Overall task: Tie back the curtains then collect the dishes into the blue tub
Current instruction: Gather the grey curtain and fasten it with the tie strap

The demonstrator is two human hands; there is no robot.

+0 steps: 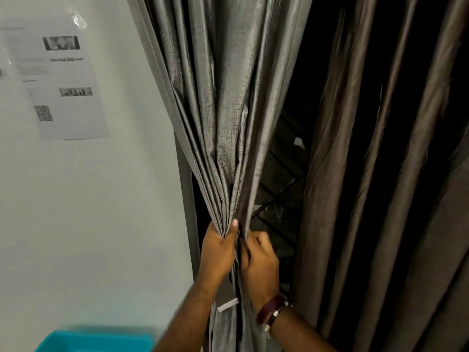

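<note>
Gathering the grey curtain into a tight bunch, we grip its woven, faintly shiny cloth where the folds narrow to a neck in the lower middle of the view. Our left hand curls round the bunched pleats, thumb up against the fabric; our right hand closes its fingers on the folds just beside it, a dark red band with metal pieces on the wrist. To the right hangs a smoother brown curtain in long soft ridges. A dark window gap shows between them. The blue tub, hard plastic, sits at lower left below a printed sheet taped to the white wall.
</note>
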